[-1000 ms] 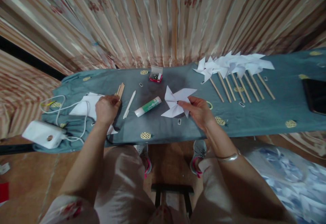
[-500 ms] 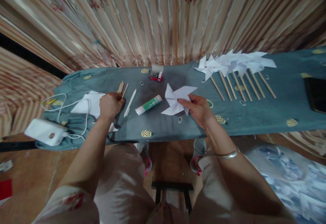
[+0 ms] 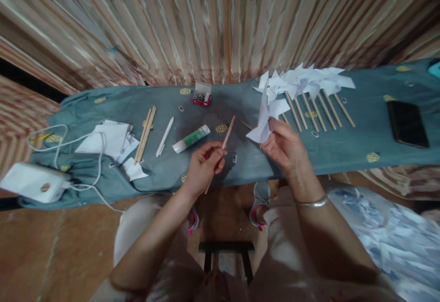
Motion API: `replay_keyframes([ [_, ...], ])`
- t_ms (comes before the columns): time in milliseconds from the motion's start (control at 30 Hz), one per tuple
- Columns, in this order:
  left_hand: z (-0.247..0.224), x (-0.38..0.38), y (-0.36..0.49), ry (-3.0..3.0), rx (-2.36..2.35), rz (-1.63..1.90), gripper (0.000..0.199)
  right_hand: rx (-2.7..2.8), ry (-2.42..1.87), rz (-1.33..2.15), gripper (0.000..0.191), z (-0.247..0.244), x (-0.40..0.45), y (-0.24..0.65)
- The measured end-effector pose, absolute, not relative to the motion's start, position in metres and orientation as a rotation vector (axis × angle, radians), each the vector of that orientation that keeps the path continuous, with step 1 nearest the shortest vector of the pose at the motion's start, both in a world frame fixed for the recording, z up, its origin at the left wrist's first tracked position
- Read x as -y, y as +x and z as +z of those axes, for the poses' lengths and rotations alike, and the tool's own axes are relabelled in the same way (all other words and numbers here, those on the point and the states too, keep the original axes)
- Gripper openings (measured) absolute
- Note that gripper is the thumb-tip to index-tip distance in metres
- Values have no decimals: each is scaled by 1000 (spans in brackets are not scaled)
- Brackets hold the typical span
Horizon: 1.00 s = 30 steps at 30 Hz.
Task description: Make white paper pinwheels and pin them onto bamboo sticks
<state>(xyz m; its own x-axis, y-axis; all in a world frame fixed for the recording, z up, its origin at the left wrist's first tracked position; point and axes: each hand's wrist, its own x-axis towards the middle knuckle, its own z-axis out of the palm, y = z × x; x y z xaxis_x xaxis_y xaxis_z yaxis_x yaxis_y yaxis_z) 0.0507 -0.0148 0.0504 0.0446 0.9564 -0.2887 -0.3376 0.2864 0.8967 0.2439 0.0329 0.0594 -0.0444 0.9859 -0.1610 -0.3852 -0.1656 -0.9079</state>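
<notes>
My left hand is closed round a thin wooden stick, which slants up to the right over the table's front edge. To the right, my right hand pinches a white paper pinwheel, turned nearly edge-on. A thin pointed tip shows on the pinwheel's left side; what it belongs to I cannot make out. A glue stick with a green label lies left of the held stick. Beyond it is a small red box of metal pins, its lid up.
Finished pinwheels on sticks lie in a row at the back right, beside a black phone. On the left are spare wooden sticks, a white pen, paper pieces and a white power bank with its cable.
My left hand has moved right from the pile of sticks with one stick in it. My right hand has lifted the pinwheel and turned it edge-on. The view has shifted right.
</notes>
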Motion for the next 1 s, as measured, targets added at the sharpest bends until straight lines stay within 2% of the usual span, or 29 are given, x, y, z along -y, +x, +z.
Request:
replay_keyframes([
  [233, 36, 13, 58, 659, -1052, 1095, 45, 1053, -1121, 1514, 29, 51, -7, 241],
  [500, 32, 18, 42, 739, -1087, 952, 38, 1403, -1220, 1100, 9, 60, 12, 246],
  [633, 31, 18, 36, 855, -1081, 944, 38, 1672, -1133, 849, 15, 72, 19, 245],
  [867, 18, 19, 33, 908, -1068, 942, 33, 1817, -950, 756, 31, 80, 22, 240],
  [1000, 20, 20, 31, 963, -1031, 875, 42, 1829, -961, 667, 35, 78, 22, 239],
])
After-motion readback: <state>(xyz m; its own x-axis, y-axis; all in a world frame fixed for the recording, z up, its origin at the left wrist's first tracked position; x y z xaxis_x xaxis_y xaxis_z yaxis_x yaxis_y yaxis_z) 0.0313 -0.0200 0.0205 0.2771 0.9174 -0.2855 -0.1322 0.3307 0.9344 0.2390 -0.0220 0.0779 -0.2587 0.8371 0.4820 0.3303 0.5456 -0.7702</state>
